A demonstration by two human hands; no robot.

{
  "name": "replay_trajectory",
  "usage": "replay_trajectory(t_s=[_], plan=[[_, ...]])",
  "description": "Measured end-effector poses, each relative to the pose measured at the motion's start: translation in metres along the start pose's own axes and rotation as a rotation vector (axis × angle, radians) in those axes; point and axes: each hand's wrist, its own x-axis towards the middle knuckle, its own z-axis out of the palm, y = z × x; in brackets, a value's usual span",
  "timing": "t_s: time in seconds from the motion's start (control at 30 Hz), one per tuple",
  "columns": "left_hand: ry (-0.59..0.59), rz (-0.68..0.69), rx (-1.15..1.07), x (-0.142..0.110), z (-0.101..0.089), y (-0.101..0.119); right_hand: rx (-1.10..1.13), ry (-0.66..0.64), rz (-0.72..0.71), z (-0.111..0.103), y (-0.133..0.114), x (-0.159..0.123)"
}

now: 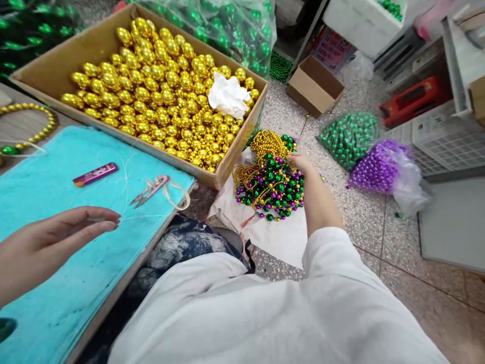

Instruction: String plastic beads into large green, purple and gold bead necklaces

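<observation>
My left hand (71,235) is over the turquoise cloth, thumb and forefinger pinched together on a thin white thread (146,217). Just beyond it on the cloth lie a pair of thread snips (149,192), a loop of pale cord (178,202) and a purple utility knife (95,174). Out to the right, my right hand (301,166) reaches down at the edge of a heap of bead necklaces (278,184) in green, purple and gold. Most of its fingers are hidden, so what they grip, if anything, is unclear.
A cardboard box (242,146) of gold beads, with crumpled white paper (228,94) on top, borders the turquoise cloth (76,298). Bags of green beads (350,136) and purple beads (382,164) lie on the floor near an open carton (314,86).
</observation>
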Motion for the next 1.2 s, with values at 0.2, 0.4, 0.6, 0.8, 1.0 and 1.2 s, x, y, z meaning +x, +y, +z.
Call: replay_trajectory(t_s=[0.2,0.4,0.6,0.8,1.0,1.2], plan=[[-0.049,-0.127,-0.005,-0.020,0.003,0.006,-0.222,-0.203,0.075,0.074,0.018,0.020],[-0.010,-0.181,-0.118,-0.035,0.008,0.009,-0.366,-0.211,0.029,0.060,0.019,0.004],[0.022,-0.144,-0.357,-0.044,0.010,-0.011,-0.363,-0.125,-0.204,0.047,-0.028,-0.032],[0.090,-0.166,-0.463,-0.058,0.006,-0.033,0.013,0.394,-0.753,0.033,-0.125,-0.113],[0.199,-0.219,-0.547,-0.079,0.001,-0.058,-0.091,-0.037,-1.290,0.106,-0.229,-0.184],[0.392,-0.304,-0.452,-0.102,-0.005,-0.091,-0.395,-0.230,-1.366,0.167,-0.290,-0.207]])
